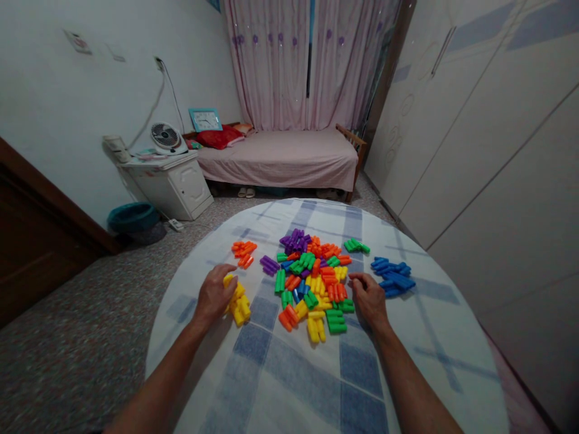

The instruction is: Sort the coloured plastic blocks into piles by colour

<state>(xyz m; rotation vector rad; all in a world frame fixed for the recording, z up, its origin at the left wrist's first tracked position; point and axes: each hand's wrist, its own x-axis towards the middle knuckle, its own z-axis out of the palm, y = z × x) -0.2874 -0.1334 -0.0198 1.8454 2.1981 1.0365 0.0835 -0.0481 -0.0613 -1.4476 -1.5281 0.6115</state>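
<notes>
Over the left part of the round table, my left hand (216,294) rests against a small heap of yellow plastic blocks (239,308), its index finger stretched out; its other fingers are partly hidden. My right hand (370,300) is at the right edge of a mixed pile, fingers loosely bent and apart, with nothing visible in them. That pile holds orange blocks (337,293), green blocks (336,321), yellow blocks (316,330) and a few blue ones. Purple blocks (295,241) are heaped at its far side. Blue blocks (393,277) lie in a separate heap beyond my right hand.
Orange blocks (244,252) form a small group at the far left, and green blocks (356,246) another at the far right. A checked cloth (298,386) covers the table. Behind are a bed (289,157), a cabinet with a fan (166,137), and a bin (133,218).
</notes>
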